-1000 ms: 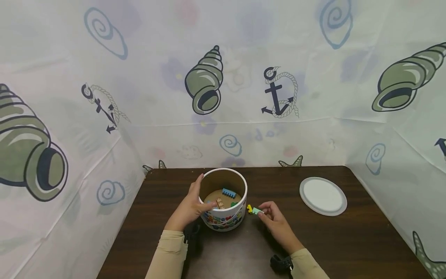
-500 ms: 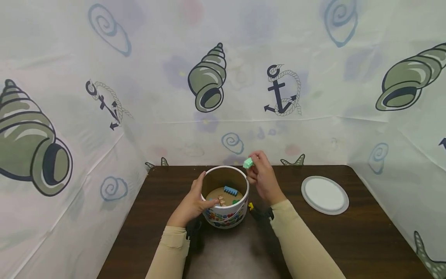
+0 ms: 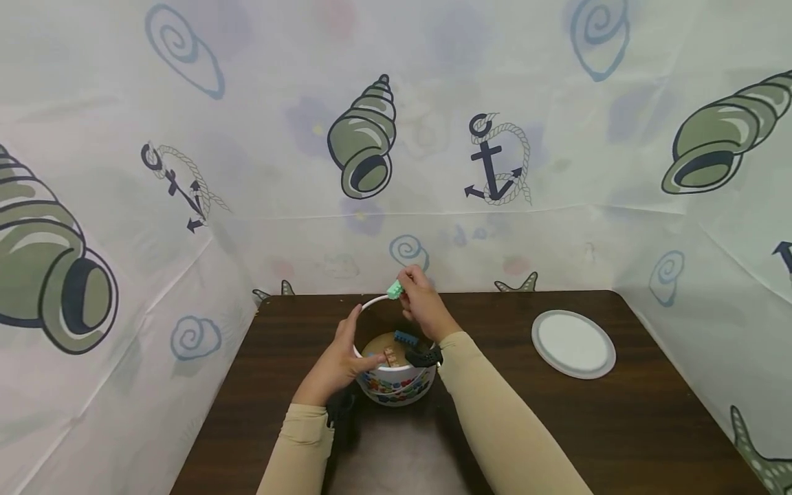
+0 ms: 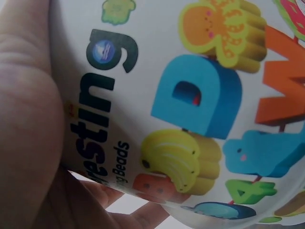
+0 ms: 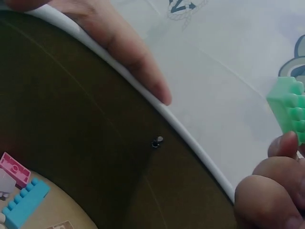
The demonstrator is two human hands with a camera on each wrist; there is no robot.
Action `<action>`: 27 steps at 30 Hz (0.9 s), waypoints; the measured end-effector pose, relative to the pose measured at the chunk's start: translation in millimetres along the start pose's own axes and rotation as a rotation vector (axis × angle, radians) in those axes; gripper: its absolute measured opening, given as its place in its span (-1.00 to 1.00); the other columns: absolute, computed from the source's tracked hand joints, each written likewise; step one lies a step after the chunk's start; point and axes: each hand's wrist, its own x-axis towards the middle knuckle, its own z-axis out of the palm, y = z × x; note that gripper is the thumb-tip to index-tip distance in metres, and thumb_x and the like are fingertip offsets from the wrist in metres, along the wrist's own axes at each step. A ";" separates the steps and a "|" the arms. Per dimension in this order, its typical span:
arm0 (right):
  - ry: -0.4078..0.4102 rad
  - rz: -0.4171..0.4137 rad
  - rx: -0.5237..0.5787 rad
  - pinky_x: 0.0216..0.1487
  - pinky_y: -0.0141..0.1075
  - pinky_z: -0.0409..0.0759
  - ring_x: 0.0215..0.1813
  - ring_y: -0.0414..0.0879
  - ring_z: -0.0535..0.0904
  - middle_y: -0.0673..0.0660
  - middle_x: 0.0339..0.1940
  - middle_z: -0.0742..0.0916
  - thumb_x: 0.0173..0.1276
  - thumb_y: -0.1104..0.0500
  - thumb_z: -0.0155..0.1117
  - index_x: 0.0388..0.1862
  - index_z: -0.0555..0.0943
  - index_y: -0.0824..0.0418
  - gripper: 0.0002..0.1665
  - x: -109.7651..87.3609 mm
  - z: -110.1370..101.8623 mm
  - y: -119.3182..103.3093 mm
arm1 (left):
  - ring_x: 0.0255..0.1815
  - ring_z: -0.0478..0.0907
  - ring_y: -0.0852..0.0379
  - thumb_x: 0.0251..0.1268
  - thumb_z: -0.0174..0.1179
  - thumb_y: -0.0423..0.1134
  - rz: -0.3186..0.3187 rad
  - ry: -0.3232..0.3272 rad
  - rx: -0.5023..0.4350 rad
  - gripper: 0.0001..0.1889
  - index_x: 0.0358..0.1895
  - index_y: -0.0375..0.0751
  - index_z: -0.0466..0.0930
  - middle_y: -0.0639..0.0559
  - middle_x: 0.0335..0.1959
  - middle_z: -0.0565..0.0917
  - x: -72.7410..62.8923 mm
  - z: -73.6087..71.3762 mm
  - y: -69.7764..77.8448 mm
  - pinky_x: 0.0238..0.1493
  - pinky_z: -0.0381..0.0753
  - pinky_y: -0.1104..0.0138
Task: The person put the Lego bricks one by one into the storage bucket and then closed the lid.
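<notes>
My left hand (image 3: 337, 364) holds a white toy-brick bucket (image 3: 394, 397) at its left side, with the thumb over the near rim. The left wrist view shows the bucket's printed wall (image 4: 128, 95) close beside the palm. Above the far rim, my right hand (image 3: 427, 306) pinches a mint-green toy brick (image 3: 394, 290), whose studs show in the right wrist view. Inside on the bottom lie a blue brick (image 3: 405, 337), a tan brick (image 3: 390, 356) and a pink brick (image 5: 16, 169). My right wrist and its camera cover part of the opening.
A white round lid (image 3: 573, 344) lies on the dark wooden table (image 3: 495, 399) to the right. A cloth (image 3: 433, 158) printed with shells and anchors stands round the table's back and sides.
My right hand has lifted the mint-green brick off the table and carried it up and left over the bucket. The small yellow brick on the table is now out of sight. My left hand stays put.
</notes>
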 end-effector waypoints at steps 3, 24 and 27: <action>0.027 -0.024 0.035 -0.58 -0.38 0.16 -0.61 -0.19 0.12 -0.02 -0.50 0.40 0.84 -0.08 -0.07 0.08 0.40 0.12 -0.71 -1.0 -0.1 -0.9 | 0.57 0.36 -0.48 0.23 0.60 0.23 0.004 -0.012 -0.019 0.38 0.85 0.03 -0.31 -0.32 0.77 -0.04 0.1 -1.1 0.4 0.45 0.47 -0.34; 0.024 -0.067 0.120 -0.59 -0.38 0.14 -0.61 -0.21 0.10 -0.03 -0.48 0.35 0.81 -0.12 0.03 0.09 0.43 0.21 -0.60 -1.9 -2.9 -3.1 | 0.51 0.45 -0.43 0.25 0.57 0.24 0.006 0.011 -0.020 0.34 0.85 0.15 -0.29 -0.23 0.81 -0.08 -4.6 -0.2 2.0 0.45 0.48 -0.30; 0.028 -0.070 0.147 -0.60 -0.38 0.12 -0.62 -0.21 0.10 -0.04 -0.51 0.33 0.81 -0.09 0.04 0.06 0.44 0.21 -0.64 -2.1 -4.2 -2.2 | 0.46 0.50 -0.39 0.26 0.59 0.19 -0.001 0.013 -0.026 0.33 0.85 0.16 -0.28 -0.23 0.81 -0.07 -5.1 0.1 2.1 0.44 0.51 -0.28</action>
